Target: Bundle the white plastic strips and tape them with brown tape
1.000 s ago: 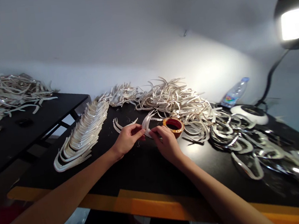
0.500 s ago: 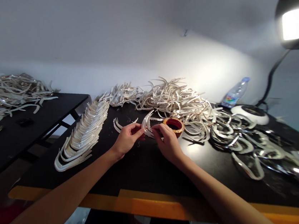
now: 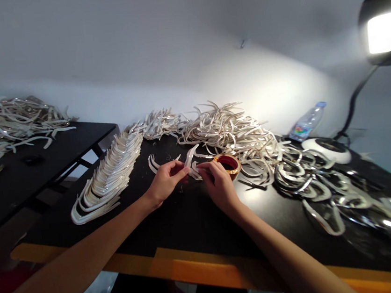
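Note:
Both my hands work over a black tabletop (image 3: 186, 220), close together at its middle. Between them is a curved silvery-white strip (image 3: 192, 162). My left hand (image 3: 166, 180) pinches its lower end from the left, and my right hand (image 3: 219, 184) pinches it from the right. A roll of tape (image 3: 228, 165) with a gold rim and red inside lies just beyond my right fingers. Left of my left hand lie a few small curved strips (image 3: 153, 164). A long overlapping row of strips (image 3: 109, 177) curves like a feather further left.
A large tangled pile of strips (image 3: 225, 131) lies along the back of the table, and looped shiny strips (image 3: 308, 180) spread to the right. Beyond them stand a water bottle (image 3: 307, 122) and a lit lamp (image 3: 382, 33). A second black table (image 3: 42, 168) holds another pile (image 3: 12, 122).
The curved strip has turned slightly and now stands more upright between my fingers. My right hand has shifted a little to the left and away from me.

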A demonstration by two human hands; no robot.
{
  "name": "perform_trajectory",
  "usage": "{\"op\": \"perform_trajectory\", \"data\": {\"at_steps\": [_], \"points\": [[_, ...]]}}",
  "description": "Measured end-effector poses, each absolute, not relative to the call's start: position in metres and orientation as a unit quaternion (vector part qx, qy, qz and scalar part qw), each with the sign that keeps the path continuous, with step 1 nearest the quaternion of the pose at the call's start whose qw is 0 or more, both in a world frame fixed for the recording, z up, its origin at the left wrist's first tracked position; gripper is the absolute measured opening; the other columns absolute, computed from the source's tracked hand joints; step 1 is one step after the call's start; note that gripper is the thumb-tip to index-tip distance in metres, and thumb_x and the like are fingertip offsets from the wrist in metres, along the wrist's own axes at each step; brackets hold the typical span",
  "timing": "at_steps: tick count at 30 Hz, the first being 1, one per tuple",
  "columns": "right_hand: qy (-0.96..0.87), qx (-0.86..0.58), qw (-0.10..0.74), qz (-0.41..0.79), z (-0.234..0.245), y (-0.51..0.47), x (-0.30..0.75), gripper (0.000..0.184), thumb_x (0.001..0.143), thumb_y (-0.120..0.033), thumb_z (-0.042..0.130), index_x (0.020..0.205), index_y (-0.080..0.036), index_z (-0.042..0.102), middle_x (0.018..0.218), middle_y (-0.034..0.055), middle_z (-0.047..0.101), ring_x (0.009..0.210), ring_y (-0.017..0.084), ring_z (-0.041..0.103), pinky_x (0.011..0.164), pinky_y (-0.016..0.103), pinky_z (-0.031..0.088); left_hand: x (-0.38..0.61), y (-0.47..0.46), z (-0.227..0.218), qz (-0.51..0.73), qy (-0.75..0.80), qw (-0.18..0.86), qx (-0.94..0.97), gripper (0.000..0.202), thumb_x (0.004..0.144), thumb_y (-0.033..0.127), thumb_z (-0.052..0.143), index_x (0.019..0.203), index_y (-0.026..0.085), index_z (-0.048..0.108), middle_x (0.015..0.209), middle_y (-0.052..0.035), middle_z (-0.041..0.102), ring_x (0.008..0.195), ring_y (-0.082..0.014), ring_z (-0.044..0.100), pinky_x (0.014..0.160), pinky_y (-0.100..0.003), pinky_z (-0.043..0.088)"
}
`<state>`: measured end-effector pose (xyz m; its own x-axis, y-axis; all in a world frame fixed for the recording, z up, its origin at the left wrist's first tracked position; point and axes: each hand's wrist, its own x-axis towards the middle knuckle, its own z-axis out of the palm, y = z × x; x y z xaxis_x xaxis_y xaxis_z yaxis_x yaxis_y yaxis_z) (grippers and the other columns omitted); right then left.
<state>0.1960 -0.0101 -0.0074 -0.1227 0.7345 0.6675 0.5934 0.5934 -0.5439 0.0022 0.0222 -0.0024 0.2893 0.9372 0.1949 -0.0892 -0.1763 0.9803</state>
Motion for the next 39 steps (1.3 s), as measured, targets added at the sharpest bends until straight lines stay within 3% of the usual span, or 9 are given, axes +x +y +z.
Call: {"op": "perform_trajectory", "data": {"at_steps": [13,39], "points": [[-0.762,-0.443,0.463,0.089,-0.0067,-0.0101,0.1948,0.009,0.098,-0.017,0.06,0.094,-0.023,0.064,0.095,0.0056,0.068,0.091,0.024,0.059,0.086,0.039,0.047,0.0012,0.0249,-0.0075,0.48,0.37,0.522,0.6,0.034,0.084,0.046,0.081,0.097,0.016,0.072,0.091,-0.0031,0.071,0.078,-0.0168,0.066,0.075,-0.031,0.058],[-0.768,-0.435,0.459,0.105,-0.0079,-0.0109,0.1947,0.009,0.097,-0.015,0.061,0.095,-0.024,0.064,0.094,0.0047,0.068,0.09,0.024,0.06,0.084,0.038,0.048,0.0009,0.0261,-0.0071,0.479,0.366,0.527,0.598,0.034,0.083,0.046,0.082,0.097,0.017,0.073,0.092,-0.0034,0.072,0.077,-0.0165,0.066,0.073,-0.03,0.057]]}}
